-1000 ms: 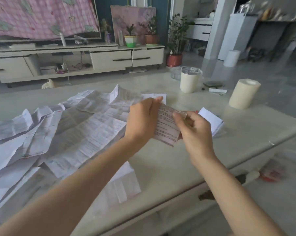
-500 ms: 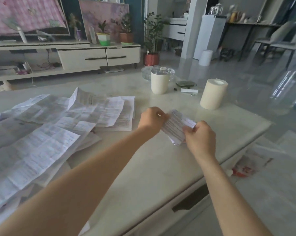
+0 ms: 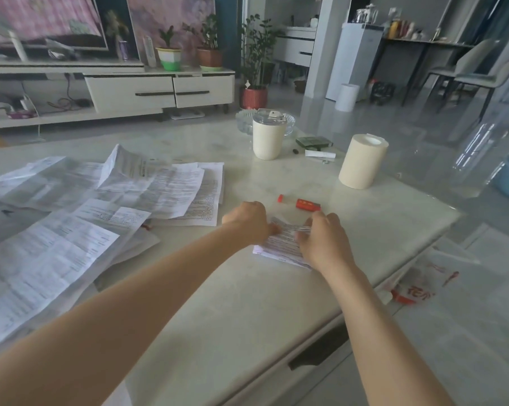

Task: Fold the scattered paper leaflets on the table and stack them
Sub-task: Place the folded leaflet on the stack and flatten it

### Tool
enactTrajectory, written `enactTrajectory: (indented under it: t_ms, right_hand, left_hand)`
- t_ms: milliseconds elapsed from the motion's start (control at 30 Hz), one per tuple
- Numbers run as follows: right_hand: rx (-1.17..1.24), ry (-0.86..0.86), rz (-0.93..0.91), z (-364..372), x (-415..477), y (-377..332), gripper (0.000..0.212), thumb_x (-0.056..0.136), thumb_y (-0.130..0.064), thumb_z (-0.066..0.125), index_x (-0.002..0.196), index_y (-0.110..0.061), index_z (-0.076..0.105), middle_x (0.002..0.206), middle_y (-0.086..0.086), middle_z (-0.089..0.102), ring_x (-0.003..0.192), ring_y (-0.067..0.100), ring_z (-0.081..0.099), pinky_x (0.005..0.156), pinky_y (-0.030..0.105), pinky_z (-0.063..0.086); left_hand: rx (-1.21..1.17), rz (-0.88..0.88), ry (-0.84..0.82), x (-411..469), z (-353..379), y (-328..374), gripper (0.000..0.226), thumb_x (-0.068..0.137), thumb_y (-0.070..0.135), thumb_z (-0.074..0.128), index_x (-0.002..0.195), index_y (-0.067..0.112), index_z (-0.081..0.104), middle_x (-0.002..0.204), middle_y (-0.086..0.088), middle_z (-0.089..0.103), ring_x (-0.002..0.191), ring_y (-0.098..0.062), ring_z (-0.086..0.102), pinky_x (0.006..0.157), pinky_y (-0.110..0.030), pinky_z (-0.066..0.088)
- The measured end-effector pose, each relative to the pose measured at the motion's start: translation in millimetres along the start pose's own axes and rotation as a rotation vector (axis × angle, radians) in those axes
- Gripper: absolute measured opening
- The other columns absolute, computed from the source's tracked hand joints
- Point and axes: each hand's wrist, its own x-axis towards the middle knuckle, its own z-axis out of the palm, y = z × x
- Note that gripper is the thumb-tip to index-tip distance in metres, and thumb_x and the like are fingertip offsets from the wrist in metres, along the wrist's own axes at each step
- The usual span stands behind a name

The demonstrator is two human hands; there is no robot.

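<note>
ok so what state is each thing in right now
folded leaflet, folded small, flat on the table under both hands
left hand, pinches the leaflet's left edge
right hand, on the leaflet, grip unclear
loose leaflets, unfolded, overlapping
cup, upright, lid on
paper roll, upright
red tube, lying on its side
drawers, shut
</note>
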Motion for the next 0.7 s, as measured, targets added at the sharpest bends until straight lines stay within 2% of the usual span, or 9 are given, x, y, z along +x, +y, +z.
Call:
enactTrajectory:
  t_ms: [67,100,167,233,333,400,467,567,700]
  right_hand:
    - [0.028,0.000,-0.050,0,0,1,0.034,0.091,-0.024,0.057,0.120,-0.008,0.050,0.122,0.014,0.046,0.114,0.035,0.049,0.092,0.036,0.040]
    - [0.052,-0.005,-0.076,0,0,1,0.035,0.090,-0.024,0.058,0.121,-0.011,0.052,0.123,0.013,0.047,0.115,0.034,0.049,0.093,0.035,0.040]
    - [0.075,-0.042,-0.133,-1,0,2,0.038,0.086,-0.029,0.061,0.122,-0.017,0.058,0.125,0.012,0.047,0.119,0.032,0.045,0.099,0.033,0.039]
    - [-0.032,-0.104,-0.167,0,-3,3,0.040,0.086,-0.040,0.059,0.123,-0.025,0.060,0.127,0.011,0.044,0.124,0.031,0.039,0.102,0.031,0.033]
    - [-0.207,-0.080,-0.181,7,-12,4,0.045,0.092,-0.047,0.046,0.134,-0.032,0.047,0.150,0.009,0.023,0.136,0.029,0.019,0.110,0.034,0.019]
    - [-0.196,-0.037,-0.244,16,-17,3,0.045,0.097,-0.041,0.039,0.139,-0.024,0.042,0.156,0.010,0.011,0.143,0.027,0.010,0.114,0.035,0.012]
    - [-0.199,-0.073,-0.273,22,-20,2,0.048,0.101,-0.034,0.029,0.145,-0.016,0.032,0.157,0.011,0.011,0.144,0.027,0.009,0.115,0.034,0.008]
    - [-0.279,-0.149,-0.239,23,-20,3,0.053,0.102,-0.035,0.019,0.149,-0.013,0.013,0.159,0.009,0.003,0.146,0.025,0.001,0.116,0.039,0.001]
    - [-0.275,-0.214,-0.204,20,-24,0,0.053,0.102,-0.036,0.015,0.150,-0.016,0.006,0.159,0.003,-0.005,0.146,0.020,-0.007,0.116,0.046,-0.005]
  left_hand:
    - [0.025,-0.015,0.050,-5,2,-3,0.043,0.091,0.050,0.050,0.080,0.008,0.048,0.086,-0.004,0.051,0.081,-0.025,0.052,0.061,-0.027,0.037]
    - [0.040,-0.010,0.107,-7,5,-4,0.041,0.093,0.048,0.048,0.082,0.009,0.051,0.090,-0.006,0.055,0.084,-0.026,0.055,0.062,-0.027,0.037]
    - [0.068,0.016,0.245,-10,14,-5,0.042,0.095,0.047,0.042,0.098,0.007,0.057,0.105,-0.010,0.060,0.097,-0.030,0.059,0.067,-0.030,0.036]
    - [0.089,0.028,0.346,-10,22,-6,0.044,0.096,0.046,0.040,0.113,0.007,0.051,0.118,-0.011,0.053,0.110,-0.030,0.054,0.073,-0.033,0.037]
    - [0.149,0.166,0.448,-6,24,-10,0.034,0.098,0.035,0.041,0.121,0.010,0.046,0.124,-0.007,0.047,0.118,-0.027,0.043,0.086,-0.033,0.037]
    - [0.164,0.371,0.434,-7,28,-13,0.029,0.097,0.023,0.040,0.122,0.014,0.051,0.128,-0.004,0.050,0.122,-0.024,0.040,0.093,-0.030,0.030]
    - [0.104,0.477,0.308,-13,33,-16,0.037,0.098,0.020,0.037,0.134,0.017,0.047,0.143,-0.001,0.042,0.134,-0.018,0.032,0.105,-0.027,0.019]
    - [0.042,0.429,0.132,-18,37,-21,0.045,0.102,0.025,0.025,0.147,0.022,0.023,0.157,0.009,0.016,0.144,-0.006,0.009,0.115,-0.031,0.002]
    - [0.021,0.388,0.108,-22,38,-22,0.046,0.103,0.026,0.021,0.148,0.022,0.020,0.157,0.009,0.013,0.144,-0.005,0.004,0.115,-0.034,-0.003]
